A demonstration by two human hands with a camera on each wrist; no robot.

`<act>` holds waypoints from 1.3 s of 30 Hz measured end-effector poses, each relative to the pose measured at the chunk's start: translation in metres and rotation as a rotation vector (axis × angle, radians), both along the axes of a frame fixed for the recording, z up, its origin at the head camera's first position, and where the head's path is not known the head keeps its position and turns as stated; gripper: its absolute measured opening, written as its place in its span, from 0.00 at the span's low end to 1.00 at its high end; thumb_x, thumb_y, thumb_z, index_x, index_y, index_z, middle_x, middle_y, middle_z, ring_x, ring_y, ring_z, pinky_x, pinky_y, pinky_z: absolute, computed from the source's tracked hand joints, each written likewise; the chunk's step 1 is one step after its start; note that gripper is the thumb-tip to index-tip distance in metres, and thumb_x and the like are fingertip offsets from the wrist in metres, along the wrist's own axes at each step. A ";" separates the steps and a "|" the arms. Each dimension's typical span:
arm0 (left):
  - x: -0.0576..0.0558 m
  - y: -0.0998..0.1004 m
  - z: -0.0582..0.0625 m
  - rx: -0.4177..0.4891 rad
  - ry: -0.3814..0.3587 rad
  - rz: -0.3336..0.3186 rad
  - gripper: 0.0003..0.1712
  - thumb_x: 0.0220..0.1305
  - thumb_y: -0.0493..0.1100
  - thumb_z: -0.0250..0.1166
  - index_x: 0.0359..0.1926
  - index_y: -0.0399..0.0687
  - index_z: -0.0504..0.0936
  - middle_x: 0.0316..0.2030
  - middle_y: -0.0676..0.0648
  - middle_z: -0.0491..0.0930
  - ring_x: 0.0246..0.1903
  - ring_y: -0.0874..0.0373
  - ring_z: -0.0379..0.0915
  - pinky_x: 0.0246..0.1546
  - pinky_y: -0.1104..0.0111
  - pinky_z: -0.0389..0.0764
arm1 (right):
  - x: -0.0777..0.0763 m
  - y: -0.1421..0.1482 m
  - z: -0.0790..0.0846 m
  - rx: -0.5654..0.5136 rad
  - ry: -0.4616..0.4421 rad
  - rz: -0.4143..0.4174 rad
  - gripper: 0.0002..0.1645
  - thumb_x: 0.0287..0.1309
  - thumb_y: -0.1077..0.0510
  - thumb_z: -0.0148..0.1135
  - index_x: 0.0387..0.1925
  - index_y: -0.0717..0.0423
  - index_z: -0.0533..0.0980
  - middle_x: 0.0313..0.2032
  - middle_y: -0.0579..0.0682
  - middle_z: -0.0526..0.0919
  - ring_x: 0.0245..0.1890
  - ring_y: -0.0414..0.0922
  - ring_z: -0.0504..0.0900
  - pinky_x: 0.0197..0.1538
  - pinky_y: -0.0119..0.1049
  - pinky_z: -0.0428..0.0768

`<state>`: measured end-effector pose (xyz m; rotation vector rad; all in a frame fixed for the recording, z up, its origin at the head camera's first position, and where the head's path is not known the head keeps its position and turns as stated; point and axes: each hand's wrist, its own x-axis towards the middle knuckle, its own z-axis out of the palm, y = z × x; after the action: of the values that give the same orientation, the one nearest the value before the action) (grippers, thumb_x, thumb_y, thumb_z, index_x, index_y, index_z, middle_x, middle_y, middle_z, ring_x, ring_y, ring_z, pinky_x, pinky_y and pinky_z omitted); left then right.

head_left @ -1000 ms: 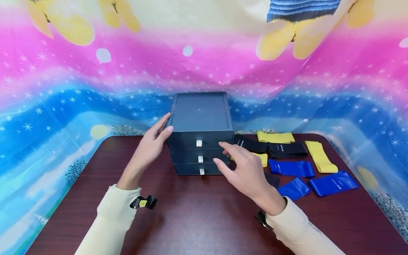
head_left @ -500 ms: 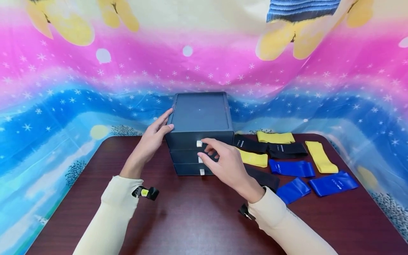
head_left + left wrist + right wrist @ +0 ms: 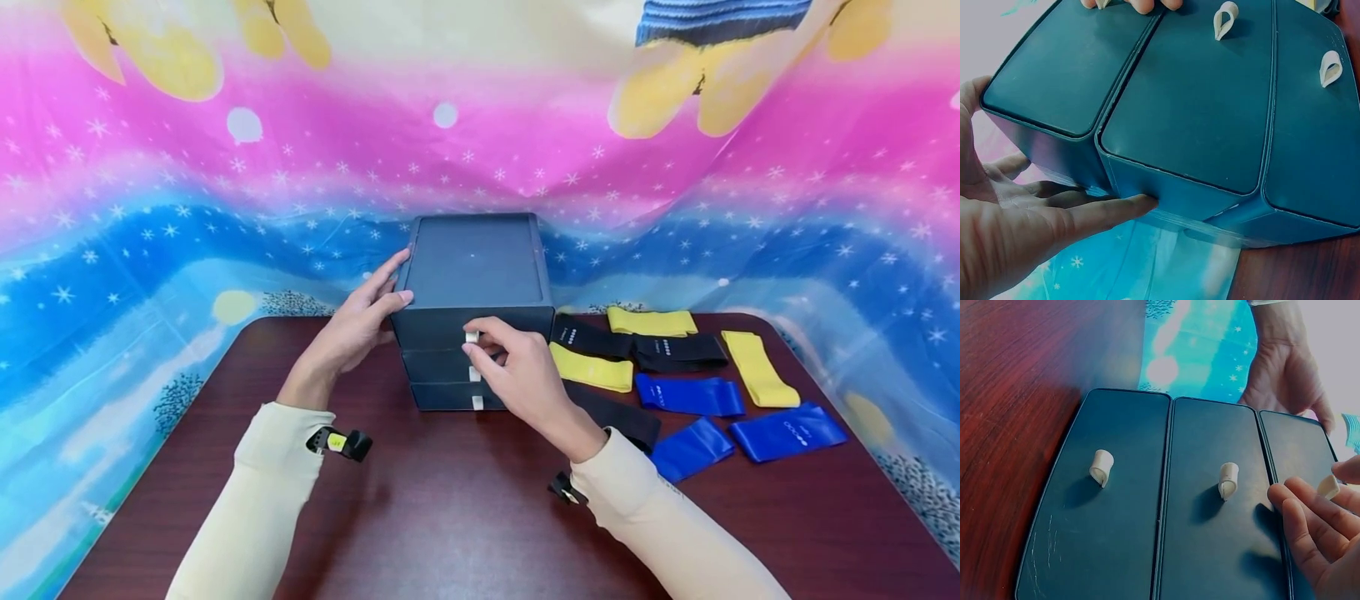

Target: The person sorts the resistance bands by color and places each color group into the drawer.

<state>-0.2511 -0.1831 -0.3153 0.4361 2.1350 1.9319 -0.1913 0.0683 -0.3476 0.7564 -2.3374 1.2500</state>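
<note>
A dark grey three-drawer box stands on the table, its drawers all closed. Each drawer front carries a white looped pull tab; those of the middle drawer and bottom drawer hang free. My left hand rests against the box's left side, thumb at the top front corner and fingers stretched along the wall, as the left wrist view also shows. With thumb and index finger, my right hand pinches the top drawer's pull tab. Its other fingers lie near the drawer front.
Right of the box lie several flat fabric-like bands: yellow bands, black bands and blue bands. They rest on a dark reddish table. A patterned cloth hangs behind the table.
My right hand has moved left from the box's right front edge to the top drawer's tab and now pinches it. My left hand has shifted slightly up along the box's side.
</note>
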 end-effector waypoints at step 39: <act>-0.005 -0.004 0.002 -0.002 -0.032 -0.051 0.41 0.81 0.49 0.52 0.84 0.78 0.43 0.84 0.42 0.36 0.80 0.37 0.47 0.69 0.35 0.65 | 0.057 0.005 0.007 -0.025 -0.149 0.110 0.11 0.70 0.60 0.67 0.51 0.52 0.84 0.39 0.45 0.91 0.33 0.34 0.84 0.38 0.33 0.86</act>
<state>-0.2558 -0.1869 -0.3134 0.4521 2.0857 1.8962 -0.1342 0.0736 -0.3410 0.8199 -2.4208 1.4249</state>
